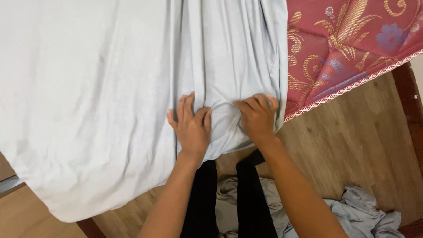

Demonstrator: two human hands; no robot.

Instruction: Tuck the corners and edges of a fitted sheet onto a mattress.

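A pale grey sheet (97,88) covers most of a mattress and hangs over its near edge. My left hand (190,125) lies flat on the sheet near that edge, fingers spread, thumb pinching a fold. My right hand (257,115) is beside it, fingers curled into the bunched cloth at the sheet's right border. Gathered folds run up from between the hands. To the right the bare mattress (348,48) shows, dark red with gold and blue flower patterns and a white-and-red trimmed edge.
A wooden bed base (352,145) lies exposed below the mattress corner, with a dark red frame rail (410,101) at the right. Crumpled grey cloth (365,211) lies at the bottom right. My black-clad legs (224,198) stand below. Light wooden floor (31,216) shows at bottom left.
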